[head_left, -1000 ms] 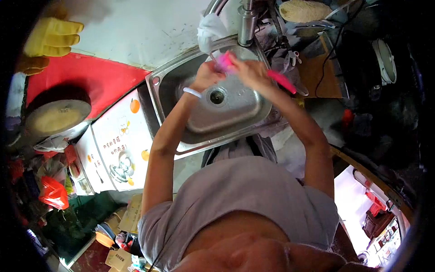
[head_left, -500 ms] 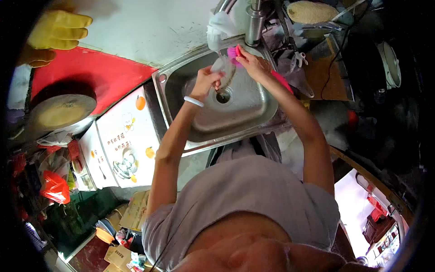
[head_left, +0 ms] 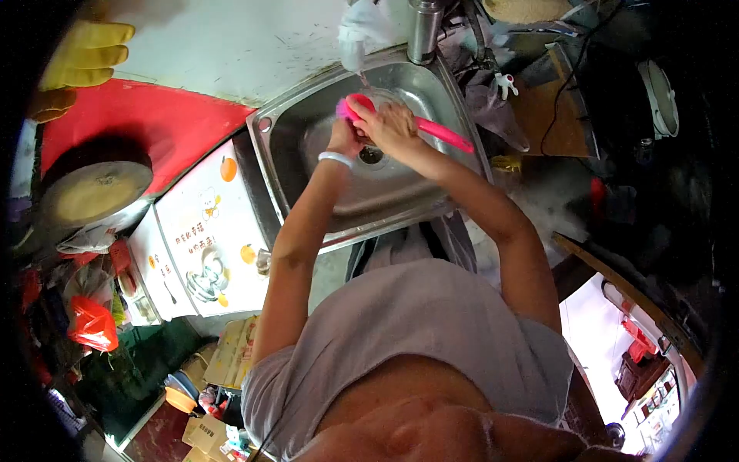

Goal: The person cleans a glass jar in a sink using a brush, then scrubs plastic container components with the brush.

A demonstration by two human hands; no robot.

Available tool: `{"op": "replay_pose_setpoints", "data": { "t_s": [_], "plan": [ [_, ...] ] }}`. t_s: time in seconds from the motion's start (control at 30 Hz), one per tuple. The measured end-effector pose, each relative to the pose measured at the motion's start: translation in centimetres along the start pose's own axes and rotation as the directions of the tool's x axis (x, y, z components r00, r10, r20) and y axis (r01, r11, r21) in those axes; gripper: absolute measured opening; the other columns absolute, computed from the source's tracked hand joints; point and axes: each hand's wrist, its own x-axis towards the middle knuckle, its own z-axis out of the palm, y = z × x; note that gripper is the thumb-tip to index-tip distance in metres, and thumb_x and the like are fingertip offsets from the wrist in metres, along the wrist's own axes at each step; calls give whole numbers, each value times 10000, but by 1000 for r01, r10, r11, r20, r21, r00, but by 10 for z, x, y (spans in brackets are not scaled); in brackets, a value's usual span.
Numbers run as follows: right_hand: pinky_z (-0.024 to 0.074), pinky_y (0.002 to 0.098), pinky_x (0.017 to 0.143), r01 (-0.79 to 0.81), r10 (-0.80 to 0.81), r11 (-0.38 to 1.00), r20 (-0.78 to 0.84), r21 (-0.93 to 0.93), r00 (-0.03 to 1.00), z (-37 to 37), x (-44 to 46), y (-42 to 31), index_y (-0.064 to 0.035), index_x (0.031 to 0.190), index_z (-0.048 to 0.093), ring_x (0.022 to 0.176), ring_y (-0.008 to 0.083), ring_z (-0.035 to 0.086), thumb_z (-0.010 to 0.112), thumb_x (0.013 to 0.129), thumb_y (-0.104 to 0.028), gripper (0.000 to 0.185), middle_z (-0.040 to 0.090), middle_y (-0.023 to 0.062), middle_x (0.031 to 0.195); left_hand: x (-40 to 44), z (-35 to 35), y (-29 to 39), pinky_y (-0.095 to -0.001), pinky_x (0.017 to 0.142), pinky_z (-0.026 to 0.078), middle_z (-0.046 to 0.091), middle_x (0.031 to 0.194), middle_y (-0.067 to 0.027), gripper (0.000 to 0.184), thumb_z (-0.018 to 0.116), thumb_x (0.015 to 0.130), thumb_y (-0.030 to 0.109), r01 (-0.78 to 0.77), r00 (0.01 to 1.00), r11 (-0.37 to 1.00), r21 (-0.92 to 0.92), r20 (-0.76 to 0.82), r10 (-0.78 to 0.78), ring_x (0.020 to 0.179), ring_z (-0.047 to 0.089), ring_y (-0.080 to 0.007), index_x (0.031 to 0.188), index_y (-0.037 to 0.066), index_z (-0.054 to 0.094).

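Over the steel sink (head_left: 308, 223), my right hand (head_left: 389, 127) is closed round a pink scrubbing brush (head_left: 446, 135). Its bristled head lies close to my left hand and its handle sticks out to the right. My left hand (head_left: 346, 138), with a white band at the wrist, grips a clear, rounded dish (head_left: 391, 98), mostly covered by my right hand. Whether it is a bowl or a lid I cannot make out. A faucet wrapped in white plastic (head_left: 362, 31) hangs above, with a thin stream of water below it. Part of the drain (head_left: 371, 155) shows beneath my hands.
A metal cylinder (head_left: 424, 35) stands at the sink's back edge. Left of the sink are a white printed cover (head_left: 192, 223), a round pan (head_left: 100, 189) and yellow rubber gloves (head_left: 88, 54). A plastic bag (head_left: 496, 115) and a brown board (head_left: 558, 112) lie to the right.
My right hand has moved left with the brush, bringing it over the dish and beside my left hand. The brush handle now points right. The camera view has shifted slightly.
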Motion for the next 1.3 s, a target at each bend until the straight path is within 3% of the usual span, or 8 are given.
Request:
{"op": "replay_pose_setpoints", "data": {
  "t_s": [0.03, 0.17, 0.27, 0.53, 0.6, 0.87, 1.1, 1.3],
  "plan": [
    [414, 396, 468, -220, 176, 973, 386, 71, 905, -15, 7, 5, -343, 1191, 355, 572, 269, 583, 503, 762, -410, 459, 579, 93, 631, -1, -3, 0, -273, 432, 330, 330, 476, 0, 265, 380, 851, 311, 6, 999, 1000, -14, 53, -5, 411, 344, -130, 669, 120, 403],
    [424, 414, 490, -283, 254, 958, 347, 35, 903, 2, 4, 29, -283, 1174, 387, 593, 283, 586, 517, 752, -407, 459, 595, 108, 677, 6, -3, -1, -277, 401, 323, 332, 467, 2, 244, 389, 839, 286, -29, 997, 1000, 0, 68, 29, 392, 329, -130, 659, 122, 399],
    [424, 424, 500, -125, 104, 991, 314, 49, 944, -15, 5, 17, -260, 1161, 393, 600, 284, 589, 499, 770, -389, 425, 602, 113, 695, 15, 0, 1, -281, 400, 327, 339, 468, -1, 248, 400, 838, 283, -31, 993, 999, 22, 114, 28, 390, 335, -134, 658, 113, 404],
    [419, 446, 574, -428, 330, 903, 588, 31, 739, -18, 11, 36, -234, 1186, 337, 697, 319, 582, 452, 791, -407, 446, 594, 140, 717, 8, 23, 3, -297, 407, 317, 340, 477, -13, 268, 404, 837, 284, -91, 993, 977, 195, 93, 74, 393, 338, -148, 637, 106, 407],
    [397, 371, 412, -234, 226, 972, 246, 1, 943, -10, 3, 36, -286, 1230, 319, 531, 261, 572, 441, 799, -431, 471, 573, 100, 607, 7, 25, 2, -297, 404, 301, 325, 477, -12, 276, 399, 839, 293, -49, 997, 997, 53, 70, 46, 388, 318, -153, 632, 110, 398],
    [430, 413, 669, -691, 543, 708, 514, 145, 664, -13, -30, 73, -190, 1230, 341, 799, 308, 573, 433, 787, -434, 514, 571, 176, 925, 7, 17, -2, -273, 437, 309, 323, 483, -2, 295, 448, 825, 360, -185, 981, 981, -63, 55, 189, 404, 336, -148, 700, 94, 415],
    [422, 455, 595, -467, 353, 844, 382, 264, 854, -15, -20, 48, -226, 1158, 416, 681, 321, 580, 444, 795, -392, 400, 585, 147, 699, -10, 32, 5, -318, 452, 371, 370, 469, -8, 435, 533, 729, 489, -82, 994, 993, 80, 84, 75, 419, 424, -163, 762, 62, 454],
    [422, 435, 548, -201, 181, 979, 279, 43, 943, 5, -18, 51, -299, 1196, 383, 669, 340, 561, 509, 773, -315, 442, 560, 176, 705, -1, 26, 17, -319, 413, 355, 362, 480, -29, 265, 525, 746, 330, -119, 988, 973, 196, 120, 97, 407, 380, -153, 805, 73, 494]
  ]
}}
